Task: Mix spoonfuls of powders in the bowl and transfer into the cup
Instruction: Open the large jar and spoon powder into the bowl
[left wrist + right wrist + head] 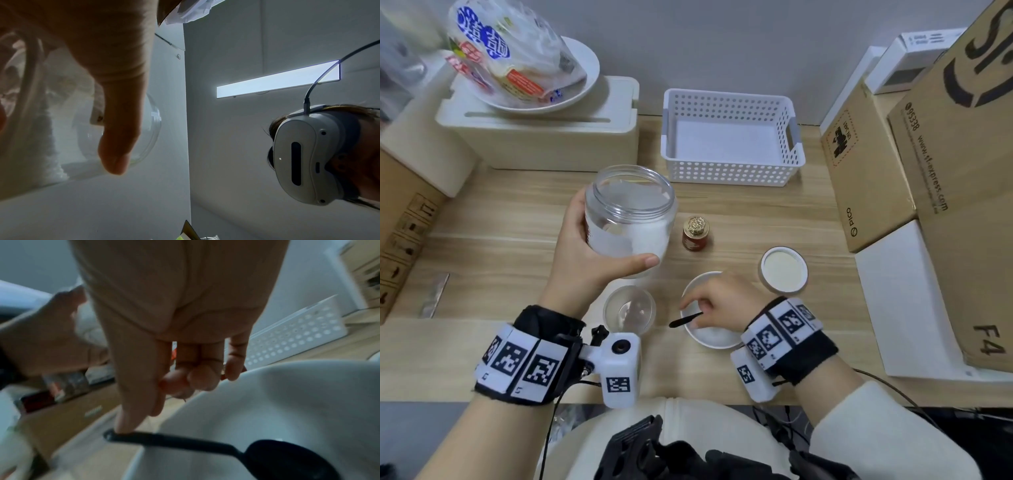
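Observation:
My left hand point(599, 260) grips a clear open jar point(630, 212) of white powder and holds it tilted above the table; the left wrist view shows my thumb point(119, 129) across the jar point(61, 138). My right hand point(698, 305) pinches the handle of a black spoon point(685, 320) over the white bowl point(697, 337), which holds white powder. In the right wrist view the spoon point(205, 444) has its head down inside the bowl point(287, 394). A clear cup point(629, 310) stands left of the bowl, below the jar.
A small red bottle point(697, 233) with a gold cap stands behind the bowl. The jar's lid point(784, 270) lies to the bowl's right. A white perforated basket point(729, 137) sits at the back, with cardboard boxes point(928, 171) on the right and a box bearing a plate point(534, 137) at the back left.

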Tool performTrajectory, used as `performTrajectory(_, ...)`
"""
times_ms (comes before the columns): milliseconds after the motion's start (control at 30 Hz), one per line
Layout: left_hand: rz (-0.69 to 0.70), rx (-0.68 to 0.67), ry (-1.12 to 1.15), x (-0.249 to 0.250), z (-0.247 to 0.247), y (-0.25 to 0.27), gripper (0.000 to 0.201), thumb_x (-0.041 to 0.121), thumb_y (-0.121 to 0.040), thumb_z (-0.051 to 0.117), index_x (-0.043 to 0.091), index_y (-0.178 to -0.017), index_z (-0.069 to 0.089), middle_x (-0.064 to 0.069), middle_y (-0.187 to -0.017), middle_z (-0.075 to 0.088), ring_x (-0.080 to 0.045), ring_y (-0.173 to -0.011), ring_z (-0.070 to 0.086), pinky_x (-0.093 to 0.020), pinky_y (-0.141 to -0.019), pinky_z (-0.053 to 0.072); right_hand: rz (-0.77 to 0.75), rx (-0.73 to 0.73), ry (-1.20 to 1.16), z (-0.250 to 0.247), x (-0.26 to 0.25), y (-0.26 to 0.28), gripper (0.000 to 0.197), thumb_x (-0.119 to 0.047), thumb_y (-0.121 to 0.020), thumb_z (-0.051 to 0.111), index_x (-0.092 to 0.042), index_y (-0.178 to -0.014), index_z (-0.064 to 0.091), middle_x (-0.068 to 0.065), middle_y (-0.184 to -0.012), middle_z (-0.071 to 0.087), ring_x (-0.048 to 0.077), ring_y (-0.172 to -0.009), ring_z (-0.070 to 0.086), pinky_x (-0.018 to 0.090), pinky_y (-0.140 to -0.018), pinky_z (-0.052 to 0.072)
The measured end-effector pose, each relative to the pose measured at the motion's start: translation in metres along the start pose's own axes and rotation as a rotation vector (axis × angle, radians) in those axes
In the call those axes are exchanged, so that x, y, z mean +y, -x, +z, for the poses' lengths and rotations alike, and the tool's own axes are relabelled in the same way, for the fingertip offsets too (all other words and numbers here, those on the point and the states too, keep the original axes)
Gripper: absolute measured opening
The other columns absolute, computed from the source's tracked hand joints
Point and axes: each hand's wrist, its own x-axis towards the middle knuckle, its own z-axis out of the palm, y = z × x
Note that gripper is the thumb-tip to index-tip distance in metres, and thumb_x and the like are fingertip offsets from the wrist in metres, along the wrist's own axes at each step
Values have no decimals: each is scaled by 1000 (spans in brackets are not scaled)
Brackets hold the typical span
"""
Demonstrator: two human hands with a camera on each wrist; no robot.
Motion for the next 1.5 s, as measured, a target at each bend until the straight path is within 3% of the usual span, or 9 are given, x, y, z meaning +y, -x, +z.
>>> performTrajectory(167,3,12,-7,-2,-3,3,106,31,-37,86,14,-132,41,-3,-131,55,-14,-121,53,-37,-100,44,-32,-150,63,9,-7,-10,22,-25,-81,66,-26,-102,69,-12,-58,39,5,-60,40,17,-56,26)
performTrajectory(300,9,17,-3,-4,-6,3,105,30,-37,85,14,-132,41,-3,-130,55,-12,-119,54,-33,-98,45,-2,-33,46,10,-5,-6,7,-24,-78,65,-26,-85,68,-12,-62,42,11,-72,46,25,-65,32)
performTrajectory(433,24,6,5,-9,-5,5,108,30,-36,85,14,-132,39,-5,-133,53,-14,-121,52,-33,-99,44,119,298,-189,-11,8,11,3,-25,-81,64,-25,-82,60,-10,-74,53,11,-73,50,31,-70,41)
performTrajectory(533,74,-29,9,-11,-1,6,102,28,-36,86,27,-127,39,-5,-135,49,-13,-124,49,-26,-101,42,129,752,-516,-36,2,33,5,-15,-84,63,-18,-82,59,-3,-76,61,-1,-66,54,16,-67,43)
performTrajectory(700,190,-144,-90,-5,7,6,94,26,-38,84,44,-120,40,28,-126,51,1,-119,49,-28,-94,45,-255,1241,-1029,-82,-21,72,4,-16,-88,55,-19,-87,53,-8,-72,67,15,-66,65,29,-68,52)
performTrajectory(867,235,-181,-252,6,11,5,92,35,-40,83,55,-119,40,22,-123,53,-2,-114,52,-23,-94,43,-338,1137,-793,-87,-44,69,3,-15,-88,58,-17,-87,56,-4,-80,64,15,-70,66,27,-69,51)
performTrajectory(1100,311,-227,-444,10,13,0,98,27,-42,89,17,-130,45,1,-135,51,-20,-123,49,-46,-101,40,-331,1012,-203,-59,-51,48,3,-1,-81,63,0,-81,67,8,-72,66,15,-65,55,29,-61,47)
performTrajectory(1367,337,-213,-494,11,13,3,98,25,-43,88,18,-130,45,3,-134,52,-21,-121,49,-42,-99,40,-137,868,-822,-54,-46,47,12,-8,-81,64,-19,-82,68,-3,-69,69,13,-62,65,28,-63,54)
performTrajectory(1500,330,-191,-452,10,12,3,98,24,-42,89,19,-129,44,2,-132,54,-21,-120,50,-47,-99,40,-96,907,-1029,-53,-40,50,12,-1,-85,56,-9,-84,65,-6,-61,68,7,-57,62,17,-59,49)
